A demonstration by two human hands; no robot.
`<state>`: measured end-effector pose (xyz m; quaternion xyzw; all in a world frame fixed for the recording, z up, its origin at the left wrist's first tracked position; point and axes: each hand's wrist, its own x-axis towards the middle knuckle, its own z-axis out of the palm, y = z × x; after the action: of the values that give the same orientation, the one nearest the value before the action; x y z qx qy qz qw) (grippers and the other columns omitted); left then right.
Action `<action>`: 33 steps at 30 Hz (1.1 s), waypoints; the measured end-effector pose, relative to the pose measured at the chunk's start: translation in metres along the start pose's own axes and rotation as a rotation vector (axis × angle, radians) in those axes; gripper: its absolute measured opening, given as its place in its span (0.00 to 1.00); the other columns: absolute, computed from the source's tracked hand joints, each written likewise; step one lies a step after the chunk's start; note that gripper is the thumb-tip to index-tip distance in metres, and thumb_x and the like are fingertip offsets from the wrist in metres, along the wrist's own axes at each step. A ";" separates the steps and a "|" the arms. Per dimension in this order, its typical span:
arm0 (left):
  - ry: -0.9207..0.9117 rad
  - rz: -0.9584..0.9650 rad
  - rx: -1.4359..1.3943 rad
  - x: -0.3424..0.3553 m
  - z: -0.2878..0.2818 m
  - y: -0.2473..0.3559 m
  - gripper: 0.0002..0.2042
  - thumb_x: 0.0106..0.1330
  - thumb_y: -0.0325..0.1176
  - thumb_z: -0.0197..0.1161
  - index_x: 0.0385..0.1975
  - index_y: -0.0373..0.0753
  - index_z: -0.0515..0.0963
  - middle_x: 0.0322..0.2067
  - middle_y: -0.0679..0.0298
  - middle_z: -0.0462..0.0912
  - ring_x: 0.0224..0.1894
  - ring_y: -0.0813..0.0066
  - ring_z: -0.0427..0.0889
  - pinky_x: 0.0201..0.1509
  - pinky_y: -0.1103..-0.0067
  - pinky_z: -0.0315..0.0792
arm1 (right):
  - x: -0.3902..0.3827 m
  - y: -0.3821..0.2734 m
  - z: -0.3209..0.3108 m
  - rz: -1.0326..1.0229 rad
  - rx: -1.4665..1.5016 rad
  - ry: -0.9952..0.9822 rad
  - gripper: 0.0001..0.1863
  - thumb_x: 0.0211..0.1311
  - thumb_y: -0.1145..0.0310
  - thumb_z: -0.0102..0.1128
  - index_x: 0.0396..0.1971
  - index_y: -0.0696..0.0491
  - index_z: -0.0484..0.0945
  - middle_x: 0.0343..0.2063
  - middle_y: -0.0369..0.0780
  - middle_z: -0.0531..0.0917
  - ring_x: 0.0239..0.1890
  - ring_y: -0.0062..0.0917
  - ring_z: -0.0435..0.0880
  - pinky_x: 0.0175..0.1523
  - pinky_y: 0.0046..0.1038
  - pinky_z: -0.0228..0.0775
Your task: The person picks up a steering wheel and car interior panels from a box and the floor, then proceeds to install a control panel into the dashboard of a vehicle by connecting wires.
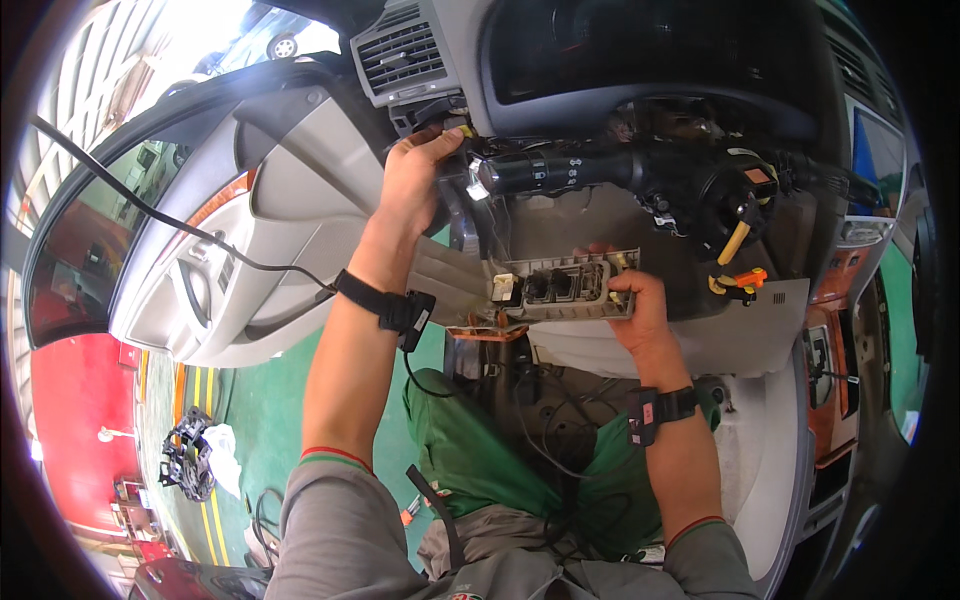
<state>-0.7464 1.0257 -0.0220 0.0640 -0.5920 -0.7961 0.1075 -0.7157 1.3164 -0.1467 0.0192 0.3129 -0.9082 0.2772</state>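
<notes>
My right hand (pixel 638 308) grips the right end of a beige-grey dashboard switch panel (pixel 570 315), with the thumb on the near side and fingertips showing behind it. The panel's back faces up, with black switch housings (pixel 548 286) and a white connector (pixel 504 288) at its left. Up at the dash, below the left air vent (pixel 402 55), my left hand (pixel 420 172) is closed, thumb pressed toward the fingers. A small yellow piece (pixel 466 131) shows by the thumb tip; what the fingers hold is largely hidden. Close to that hand is the steering-column stalk (pixel 535 170).
The bare steering column (pixel 725 195) carries a yellow-and-orange connector (pixel 742 281) hanging on its harness. An open car door (pixel 290 190) stands at the left. Cables trail over my green trousers (pixel 480 460). Black parts (pixel 192 458) lie on the green floor outside.
</notes>
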 end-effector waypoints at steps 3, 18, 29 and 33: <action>-0.015 0.010 0.157 -0.012 -0.010 0.004 0.11 0.69 0.27 0.57 0.48 0.29 0.76 0.41 0.58 0.84 0.38 0.74 0.83 0.47 0.77 0.77 | 0.002 -0.001 0.002 0.004 -0.007 -0.024 0.27 0.46 0.76 0.47 0.52 0.61 0.74 0.52 0.48 0.79 0.56 0.36 0.77 0.65 0.37 0.67; -0.089 -0.323 0.092 -0.035 -0.029 -0.016 0.14 0.68 0.26 0.62 0.52 0.30 0.74 0.39 0.65 0.82 0.41 0.77 0.82 0.49 0.81 0.76 | 0.012 0.002 0.030 0.003 -0.021 -0.091 0.31 0.43 0.73 0.48 0.54 0.61 0.72 0.57 0.51 0.76 0.61 0.40 0.74 0.68 0.41 0.64; -0.119 -0.337 0.088 -0.034 -0.032 -0.032 0.17 0.61 0.19 0.64 0.51 0.34 0.76 0.41 0.69 0.82 0.41 0.82 0.78 0.50 0.82 0.72 | 0.019 0.008 0.031 0.008 0.012 -0.087 0.31 0.42 0.73 0.49 0.54 0.62 0.71 0.58 0.52 0.75 0.62 0.41 0.72 0.70 0.41 0.62; -0.144 -0.316 0.103 -0.031 -0.036 -0.029 0.16 0.61 0.20 0.64 0.49 0.36 0.77 0.40 0.71 0.82 0.40 0.83 0.76 0.47 0.83 0.70 | 0.021 0.009 0.030 -0.006 0.006 -0.076 0.31 0.42 0.73 0.49 0.54 0.62 0.71 0.58 0.52 0.75 0.62 0.41 0.72 0.70 0.41 0.62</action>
<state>-0.7108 1.0080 -0.0607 0.1044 -0.6206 -0.7744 -0.0649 -0.7244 1.2831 -0.1325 -0.0153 0.2996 -0.9100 0.2861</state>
